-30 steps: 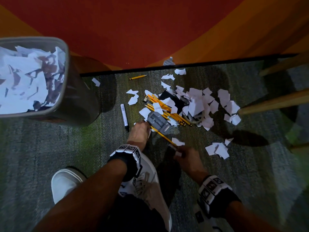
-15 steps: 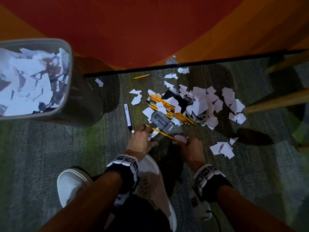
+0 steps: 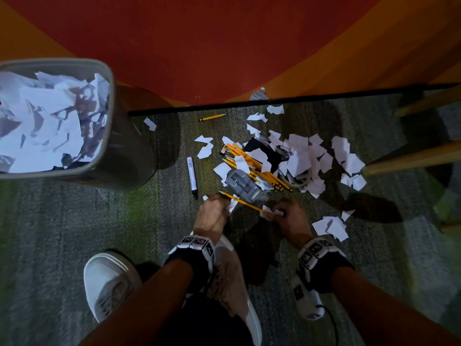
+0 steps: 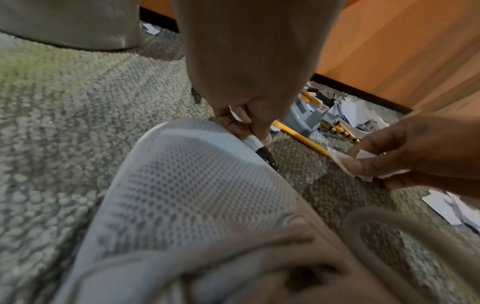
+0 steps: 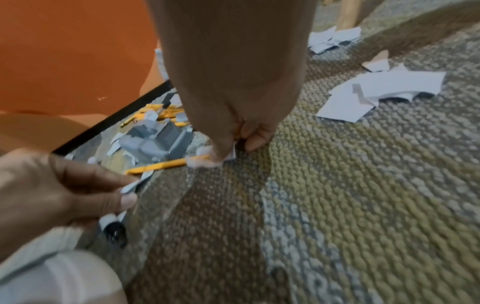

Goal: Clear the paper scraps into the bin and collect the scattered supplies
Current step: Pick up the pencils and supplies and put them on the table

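Observation:
My left hand (image 3: 215, 208) grips a white marker with a black cap (image 4: 255, 145) and pinches a paper scrap (image 5: 135, 185). My right hand (image 3: 279, 213) pinches white paper scraps (image 4: 363, 162) together with the end of a yellow pencil (image 3: 239, 201), which slants toward my left hand. Just beyond the hands lies a pile of yellow pencils (image 3: 252, 166), a grey stapler-like tool (image 3: 243, 184) and many paper scraps (image 3: 299, 156). The grey bin (image 3: 109, 121), full of paper, stands at the left.
A second marker (image 3: 192, 176) and a lone pencil (image 3: 212, 117) lie on the carpet. More scraps (image 3: 329, 227) sit right of my right hand. Wooden chair legs (image 3: 411, 158) stand at the right, the orange wall is behind, and my white shoes (image 3: 107, 283) are below my hands.
My right hand has moved up and left, and it now pinches the scrap and the pencil's end. The pencil has swung up off the carpet. My left hand has stayed near the stapler-like tool.

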{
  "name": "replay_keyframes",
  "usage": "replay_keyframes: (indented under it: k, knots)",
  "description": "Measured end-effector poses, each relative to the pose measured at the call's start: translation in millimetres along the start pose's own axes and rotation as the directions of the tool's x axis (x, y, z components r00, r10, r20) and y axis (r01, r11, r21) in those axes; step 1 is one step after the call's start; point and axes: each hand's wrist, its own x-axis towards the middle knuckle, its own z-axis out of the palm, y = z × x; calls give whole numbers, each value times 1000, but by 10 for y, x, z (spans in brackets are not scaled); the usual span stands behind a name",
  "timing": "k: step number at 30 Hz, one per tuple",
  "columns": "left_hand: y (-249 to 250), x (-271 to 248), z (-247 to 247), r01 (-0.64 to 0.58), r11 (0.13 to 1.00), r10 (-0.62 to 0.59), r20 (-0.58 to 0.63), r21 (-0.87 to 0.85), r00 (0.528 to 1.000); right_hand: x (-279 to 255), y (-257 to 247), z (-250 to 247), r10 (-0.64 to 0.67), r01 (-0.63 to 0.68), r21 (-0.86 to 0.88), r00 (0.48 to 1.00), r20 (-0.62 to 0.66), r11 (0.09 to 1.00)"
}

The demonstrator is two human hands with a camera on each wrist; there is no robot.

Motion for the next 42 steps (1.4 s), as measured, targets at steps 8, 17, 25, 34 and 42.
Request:
replay_keyframes:
  k: [8, 17, 25, 34, 42]
  knots:
    - [-15, -8, 17, 16, 992, -19, -17, -122, 1000, -76, -58, -80, 53, -52, 55, 998, -25, 997]
    - [-6, -59, 64, -38, 994, 31, -75, -100, 997, -338, -147, 213, -2, 13, -119, 995, 97, 993]
    - [-40, -7, -61, -78, 987, 73, -39, -139, 997, -270, -207, 252, 49, 13, -338, 984, 172, 941]
    - [-226, 55, -548, 3, 966, -29, -95, -260, 995, 42, -880, 121, -76, 97, -127, 984, 161, 987]
    - [-393, -48, -571, 124, 991, -122, 33, -47, 992, -39, -1035, 591, 1, 133, -251, 882, 471, 959]
